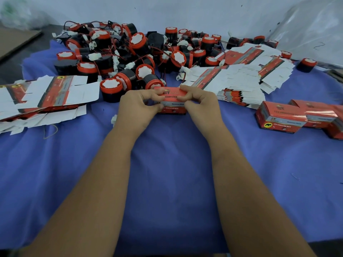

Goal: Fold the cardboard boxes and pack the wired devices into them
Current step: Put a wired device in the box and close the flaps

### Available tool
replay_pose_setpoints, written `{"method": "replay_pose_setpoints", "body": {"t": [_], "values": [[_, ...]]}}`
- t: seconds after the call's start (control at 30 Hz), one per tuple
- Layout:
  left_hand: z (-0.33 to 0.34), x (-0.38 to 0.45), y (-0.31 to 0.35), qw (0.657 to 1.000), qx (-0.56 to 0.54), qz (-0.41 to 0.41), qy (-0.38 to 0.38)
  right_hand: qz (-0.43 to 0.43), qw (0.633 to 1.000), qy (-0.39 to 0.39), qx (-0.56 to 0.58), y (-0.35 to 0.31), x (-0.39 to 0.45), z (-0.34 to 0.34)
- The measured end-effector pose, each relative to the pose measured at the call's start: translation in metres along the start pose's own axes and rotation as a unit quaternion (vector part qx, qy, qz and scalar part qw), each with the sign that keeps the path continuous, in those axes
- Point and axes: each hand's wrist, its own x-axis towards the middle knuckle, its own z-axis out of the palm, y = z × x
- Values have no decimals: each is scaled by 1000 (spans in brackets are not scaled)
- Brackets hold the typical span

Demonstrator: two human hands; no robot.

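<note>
— Both hands are on one box (172, 101): the left hand (138, 106) and right hand (199, 103) each have their fingers curled round an end of it, thumbs pinching the near face, at the middle of the tabletop (172, 182).

— Is it packed?

— Can't tell; no device shows inside. It has its full box shape, so I'd judge it's being closed or squared up.

— And the rest of the job?

— Mostly ahead. A few finished boxes (297, 117) lie together at the right. Behind the held box sits a big heap of devices (130, 52) not yet boxed. Flat blanks (241, 78) fan out right of centre, and another stack of blanks (46, 97) lies at the left.

— What are they like?

— Box card is glossy red with a grey band, white inside, thin, cut with tabs. Devices are squat black cylinders with red rims and white faces, trailing thin red and black wires with white plugs, tangled together. A blue cloth, slightly wrinkled, covers the tabletop.
</note>
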Motion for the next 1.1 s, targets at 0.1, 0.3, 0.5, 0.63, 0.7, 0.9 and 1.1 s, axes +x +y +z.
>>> {"method": "replay_pose_setpoints", "body": {"t": [0.1,0.3,0.5,0.63,0.7,0.9,1.1], "values": [[0,-2,3,999,28,19,4,14,1000,-7,-8,-1,-1,0],[5,-7,19,981,-185,-41,-32,-169,892,169,-385,-17,-11,1],[9,1,21,970,-218,-107,-13,-105,855,-24,-507,-30,-11,5],[13,-1,15,983,-146,-107,-23,-32,848,-9,-528,-34,-7,-16],[13,-2,13,986,-128,-101,-37,20,838,14,-545,-29,-10,-39],[16,-2,12,990,-100,-83,-52,112,806,91,-573,-8,-14,-99],[17,-2,10,991,-84,-83,-68,67,796,176,-575,-9,-2,-97]]}}
